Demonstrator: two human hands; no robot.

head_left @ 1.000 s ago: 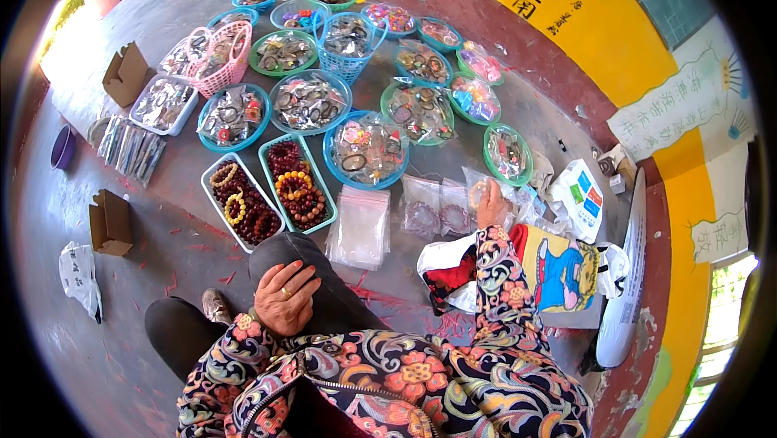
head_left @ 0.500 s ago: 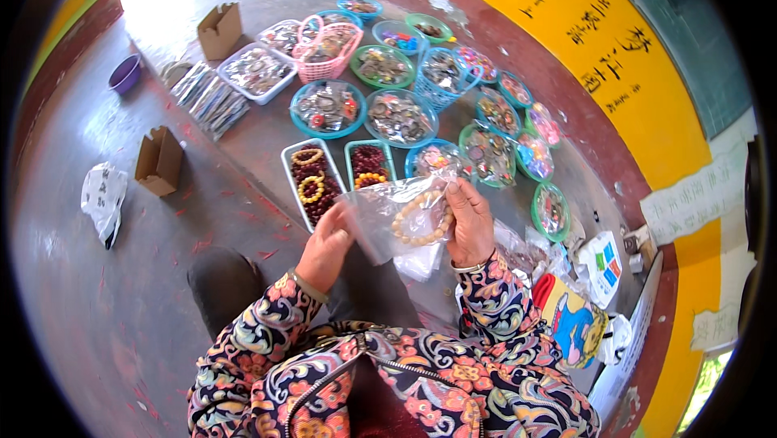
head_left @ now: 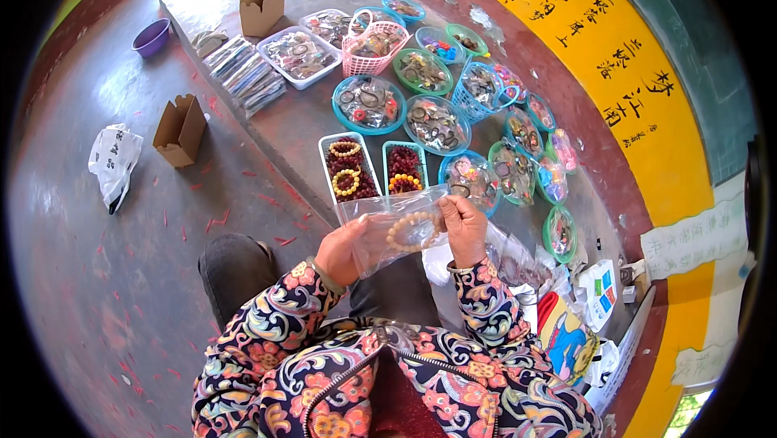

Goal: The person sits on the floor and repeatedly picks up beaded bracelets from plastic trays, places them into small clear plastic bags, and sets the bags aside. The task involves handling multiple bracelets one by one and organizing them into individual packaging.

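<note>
My left hand (head_left: 341, 253) pinches the left edge of a clear plastic bag (head_left: 377, 255), with the thumb in front and the other fingers partly hidden. My right hand (head_left: 464, 230) grips the bag's upper right corner between thumb and curled fingers. Inside the bag lies a pale beaded bracelet (head_left: 392, 237), closer to my right hand. Just beyond the bag stand two trays of dark red beads: a white-rimmed tray (head_left: 374, 165) and a pale green tray (head_left: 423, 165). Yellow bead bracelets (head_left: 347, 183) rest on the dark ones.
Round baskets, such as a blue basket (head_left: 335, 106), hold bagged trinkets ahead and right. A pink handled basket (head_left: 356, 64) stands farther back. To the left are cardboard boxes (head_left: 180, 131), a white plastic bag (head_left: 114, 161) and a purple bowl (head_left: 151, 38). A colourful bag (head_left: 569, 341) lies by my right arm.
The view has swung, so the baskets appear farther right. Stretched between my hands, the bag is flatter and more level, and my left hand now holds its left edge lower down.
</note>
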